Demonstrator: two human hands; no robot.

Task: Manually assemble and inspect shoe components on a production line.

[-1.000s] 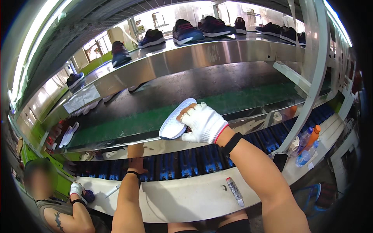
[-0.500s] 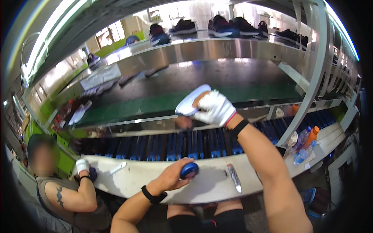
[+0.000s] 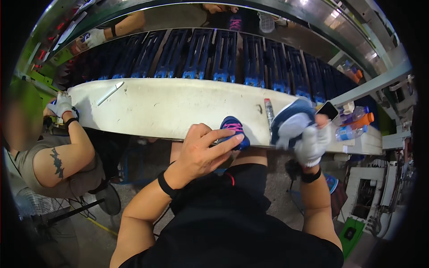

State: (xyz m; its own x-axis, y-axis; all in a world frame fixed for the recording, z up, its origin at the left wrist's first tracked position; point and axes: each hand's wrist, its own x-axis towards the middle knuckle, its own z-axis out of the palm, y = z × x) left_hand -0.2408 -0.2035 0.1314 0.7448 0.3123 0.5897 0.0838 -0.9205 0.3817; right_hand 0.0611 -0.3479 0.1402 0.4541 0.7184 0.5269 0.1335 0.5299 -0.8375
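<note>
A dark blue shoe with pink laces is in my bare left hand, just over the bench's near edge. The thumb and fingers close around its upper. Much of the shoe is hidden behind the hand. On the right, my right hand, in a white glove, grips a blue and white shoe sole at its side. Motion smears this hand and the sole. Beside the sole lies a slim silver and red tube on the white bench.
Beyond the bench runs a row of blue slatted carriers. At the right are a phone, bottles and a metal post. A white pen-like tool lies at the left, near a co-worker's gloved hand.
My view has tilted down. My right hand has come back from above the far belt to the bench's right side with the sole. My left hand has turned, showing the shoe's laces.
</note>
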